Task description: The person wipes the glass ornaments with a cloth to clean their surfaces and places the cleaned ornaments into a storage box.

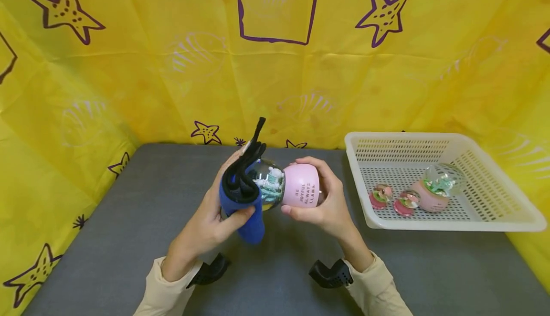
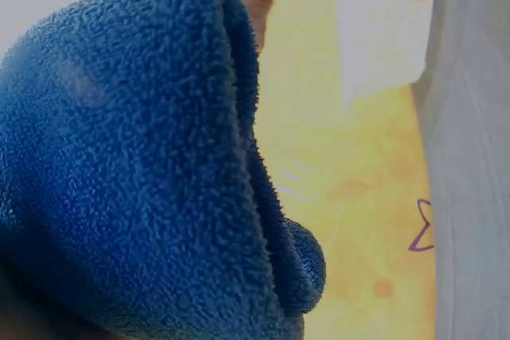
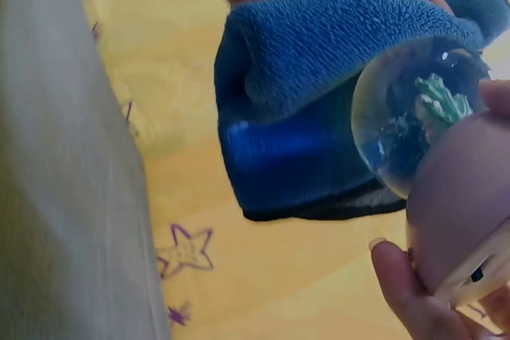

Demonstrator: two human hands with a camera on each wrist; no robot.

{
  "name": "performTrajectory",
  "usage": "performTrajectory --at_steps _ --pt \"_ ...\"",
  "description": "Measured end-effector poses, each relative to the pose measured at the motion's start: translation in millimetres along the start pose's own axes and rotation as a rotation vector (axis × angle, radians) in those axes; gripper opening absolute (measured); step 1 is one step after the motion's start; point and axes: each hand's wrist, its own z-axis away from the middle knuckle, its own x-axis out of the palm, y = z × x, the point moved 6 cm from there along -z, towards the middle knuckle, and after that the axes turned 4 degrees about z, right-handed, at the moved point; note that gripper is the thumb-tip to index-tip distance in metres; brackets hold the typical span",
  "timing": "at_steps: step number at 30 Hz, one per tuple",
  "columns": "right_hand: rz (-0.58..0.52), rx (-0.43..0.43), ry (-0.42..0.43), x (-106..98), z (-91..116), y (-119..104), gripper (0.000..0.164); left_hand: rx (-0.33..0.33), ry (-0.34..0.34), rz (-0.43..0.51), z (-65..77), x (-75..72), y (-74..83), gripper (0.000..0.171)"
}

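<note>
Over the middle of the table a snow globe with a pink base (image 1: 301, 185) is held on its side, its clear dome (image 1: 271, 184) pointing left. Green cactus shapes show inside the dome, and the base carries printed lettering. The right hand (image 1: 326, 201) grips the base, thumb in front and fingers behind. A blue towel with a black side (image 1: 241, 206) is gripped in the left hand (image 1: 210, 220), thumb across its front. The folded blue cloth (image 3: 319, 53) lies against the dome in the right wrist view. In the left wrist view, the towel (image 2: 143, 157) covers most of the scene.
A white plastic basket (image 1: 507, 218) stands on the right of the dark grey table (image 1: 163, 187). In it are another pink-based globe (image 1: 434, 199) and two small pink globes, one of them a small globe (image 1: 406, 203). Yellow patterned cloth (image 1: 275, 82) hangs behind.
</note>
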Motion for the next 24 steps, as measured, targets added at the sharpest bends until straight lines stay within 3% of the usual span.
performTrajectory --at_steps 2,6,14,19,21,24 --pt "0.038 -0.028 -0.002 -1 0 -2 0.077 -0.011 0.019 -0.037 -2.1 -0.1 -0.1 0.092" --pt "0.087 -0.066 -0.017 -1 0 -3 0.076 -0.053 0.059 -0.098 -0.9 -1.2 -2.7 0.092" --pt "0.15 -0.171 -0.1 3 0 -6 0.079 -0.114 0.219 -0.023 3.0 -8.4 -11.2 0.049" --pt "0.233 -0.195 -0.096 5 0 -8 0.077 -0.129 0.166 -0.016 2.8 -2.7 -12.4 0.061" --pt "0.263 -0.203 -0.083 4 0 -8 0.077 -0.12 0.132 -0.084 2.5 0.6 -11.5 0.066" --pt "0.298 -0.213 -0.076 5 0 -7 0.077 -0.097 0.093 -0.294 2.1 5.1 -9.1 0.07"
